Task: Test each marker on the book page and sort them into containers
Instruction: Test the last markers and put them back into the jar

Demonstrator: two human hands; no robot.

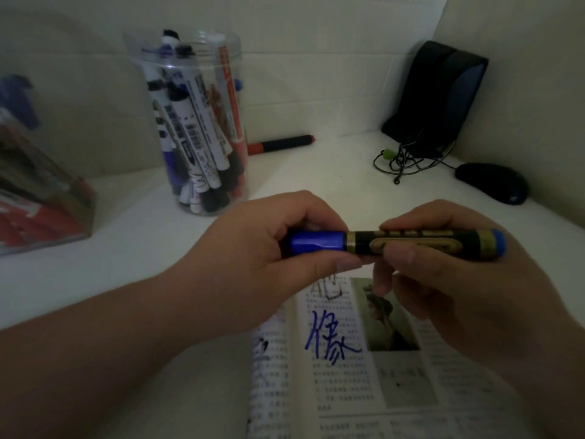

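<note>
A blue marker (pixel 364 242) with a black-and-gold barrel lies level between both hands above the open book (pixel 345 369). My left hand (pixel 253 258) grips its blue cap end. My right hand (pixel 443 280) pinches the barrel, thumb below and fingers on top. The cap sits closed against the barrel. Blue handwritten strokes (pixel 329 340) mark the printed page below. A clear round jar (pixel 193 122) behind holds several markers. A second clear container (pixel 38 191) with red items stands at the far left.
A red-and-black marker (pixel 281 144) lies on the white table by the back wall. At the right are a black speaker (pixel 437 96), tangled cables (pixel 405 160) and a black mouse (pixel 493 182).
</note>
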